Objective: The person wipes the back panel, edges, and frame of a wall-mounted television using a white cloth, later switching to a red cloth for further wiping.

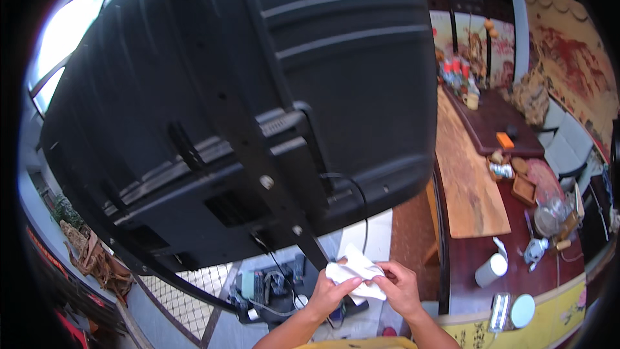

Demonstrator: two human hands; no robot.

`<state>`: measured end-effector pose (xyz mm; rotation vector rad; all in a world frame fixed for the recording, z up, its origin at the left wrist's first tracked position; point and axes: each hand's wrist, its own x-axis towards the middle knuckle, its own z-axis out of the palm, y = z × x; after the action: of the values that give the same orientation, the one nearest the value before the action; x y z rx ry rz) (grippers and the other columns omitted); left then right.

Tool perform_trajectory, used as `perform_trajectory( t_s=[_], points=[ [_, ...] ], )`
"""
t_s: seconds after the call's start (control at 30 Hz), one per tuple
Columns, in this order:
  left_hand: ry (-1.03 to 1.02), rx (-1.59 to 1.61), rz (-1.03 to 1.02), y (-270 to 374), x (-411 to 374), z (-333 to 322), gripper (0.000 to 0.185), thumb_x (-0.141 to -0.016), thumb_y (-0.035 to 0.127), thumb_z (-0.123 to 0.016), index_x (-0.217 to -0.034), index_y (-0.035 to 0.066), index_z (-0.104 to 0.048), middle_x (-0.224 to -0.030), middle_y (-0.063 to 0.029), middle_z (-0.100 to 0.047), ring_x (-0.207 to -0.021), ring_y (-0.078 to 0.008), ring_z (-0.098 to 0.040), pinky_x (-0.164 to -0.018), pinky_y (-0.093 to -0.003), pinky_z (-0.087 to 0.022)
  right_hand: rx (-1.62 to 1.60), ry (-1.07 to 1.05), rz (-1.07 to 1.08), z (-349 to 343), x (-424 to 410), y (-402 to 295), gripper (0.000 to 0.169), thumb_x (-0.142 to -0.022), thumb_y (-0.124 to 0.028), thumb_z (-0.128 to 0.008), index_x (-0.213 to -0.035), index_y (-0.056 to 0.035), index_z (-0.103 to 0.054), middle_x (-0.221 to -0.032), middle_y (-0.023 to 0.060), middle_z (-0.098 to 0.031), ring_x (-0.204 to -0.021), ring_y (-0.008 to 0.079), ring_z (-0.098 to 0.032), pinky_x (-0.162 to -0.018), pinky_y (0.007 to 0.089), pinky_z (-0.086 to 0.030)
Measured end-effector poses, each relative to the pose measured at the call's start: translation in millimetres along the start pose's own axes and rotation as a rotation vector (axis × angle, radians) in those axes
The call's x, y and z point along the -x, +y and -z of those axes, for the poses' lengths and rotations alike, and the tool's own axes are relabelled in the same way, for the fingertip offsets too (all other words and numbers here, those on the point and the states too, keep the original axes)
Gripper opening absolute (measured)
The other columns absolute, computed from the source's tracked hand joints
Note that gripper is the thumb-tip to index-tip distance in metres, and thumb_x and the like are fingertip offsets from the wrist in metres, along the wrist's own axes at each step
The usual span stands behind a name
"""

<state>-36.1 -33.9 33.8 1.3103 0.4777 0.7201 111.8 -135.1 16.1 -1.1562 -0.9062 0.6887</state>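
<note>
A crumpled white tissue or thin cloth (pixel 357 271) is pinched between both my hands. My left hand (pixel 330 293) grips its left side with the thumb on top, and my right hand (pixel 400 287) grips its right side. Right in front of me rises the black back of a large flat-panel television (pixel 363 102), tilted in the view. A dark metal mounting bar (pixel 281 203) with bolts runs down it towards my hands. Thin black cables (pixel 365 218) hang from its lower edge. The fingers under the tissue are partly hidden.
Below the screen, a dark shelf (pixel 276 312) carries remotes, cables and small devices. A long wooden table to the right bears a pale wood slab (pixel 465 174), a paper roll (pixel 491 270), a round light-green lid (pixel 523 310) and small boxes. Root carvings (pixel 97 266) stand at left.
</note>
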Motion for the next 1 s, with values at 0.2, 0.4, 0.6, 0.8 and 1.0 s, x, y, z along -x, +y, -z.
perform_trajectory(
  t_s=[0.2,0.4,0.6,0.8,1.0],
  points=[
    [0.155,-0.129,-0.246,101,0,11,0.014,-0.082,0.000,-0.071,-0.096,-0.003,-0.068,-0.087,-0.0038,-0.068,-0.083,-0.0110,-0.064,-0.077,-0.0253,-0.049,0.334,-0.154,0.433,-29,-44,-92,0.017,-0.084,-0.005,-0.065,-0.099,-0.0001,-0.071,-0.083,0.0093,-0.066,-0.072,0.0179,-0.062,-0.064,0.0288,-0.047],
    [0.166,-0.553,-0.955,234,-13,27,0.018,-0.073,-0.013,-0.065,-0.085,0.000,-0.064,-0.089,-0.0087,-0.065,-0.086,-0.0162,-0.063,-0.079,-0.0284,-0.051,0.326,-0.134,1.114,-83,-111,-196,0.029,-0.077,0.011,-0.058,-0.102,-0.0028,-0.066,-0.093,0.0122,-0.055,-0.081,0.0258,-0.059,-0.070,0.0335,-0.049],
    [0.531,-0.928,-1.806,410,-52,7,0.025,-0.062,-0.018,-0.049,-0.080,-0.004,-0.059,-0.090,-0.0155,-0.062,-0.085,-0.0270,-0.063,-0.079,-0.0297,-0.049,0.341,0.107,1.719,-154,-200,-363,0.018,-0.077,0.010,-0.060,-0.091,0.0007,-0.064,-0.104,0.0148,-0.051,-0.086,0.0290,-0.061,-0.072,0.0377,-0.051],
    [0.659,-1.243,-1.572,433,-77,40,0.025,-0.070,-0.012,-0.052,-0.087,-0.002,-0.067,-0.099,-0.0115,-0.064,-0.092,-0.0268,-0.065,-0.084,-0.0325,-0.050,0.494,-0.071,1.758,-184,-242,-366,0.034,-0.077,0.001,-0.069,-0.111,-0.0044,-0.068,-0.114,0.0143,-0.052,-0.099,0.0313,-0.058,-0.084,0.0400,-0.052],
    [0.530,-1.333,-1.595,359,-67,53,0.021,-0.069,-0.014,-0.055,-0.083,-0.004,-0.066,-0.092,-0.0147,-0.062,-0.077,-0.0302,-0.065,-0.067,-0.0358,-0.053,0.879,-0.084,1.884,-157,-229,-296,0.045,-0.067,-0.016,-0.076,-0.107,-0.0028,-0.058,-0.116,0.0132,-0.051,-0.106,0.0269,-0.053,-0.084,0.0377,-0.046]
  ],
)
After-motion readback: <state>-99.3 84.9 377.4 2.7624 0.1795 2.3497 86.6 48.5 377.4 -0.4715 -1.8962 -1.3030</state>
